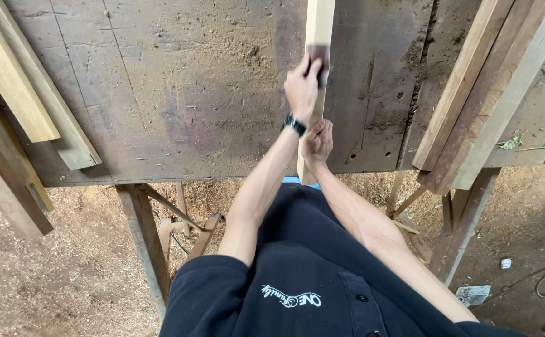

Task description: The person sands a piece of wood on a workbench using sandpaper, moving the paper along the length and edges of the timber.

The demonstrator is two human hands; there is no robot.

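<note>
Head view, looking down: a pale wooden strip [318, 37] lies lengthwise at centre frame on the dusty desk [179, 93], its near end overhanging the edge. Left hand [302, 87], a black watch [295, 125] on its wrist, has its fingers closed on a dark sanding pad [320, 57] pressed to the strip. Right hand [317, 142] grips the strip's near end, fingers curled around it. Planks [472, 93] lean at right.

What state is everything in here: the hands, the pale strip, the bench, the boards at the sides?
Left hand: pressing a dark sanding pad on the strip.
Right hand: gripping the strip's near end.
Pale wooden strip: flat on the bench, near end overhanging.
Grey wooden workbench: dusted with sawdust.
Side boards: stacked, overhanging the edge.
Black wristwatch: on left wrist.
</note>
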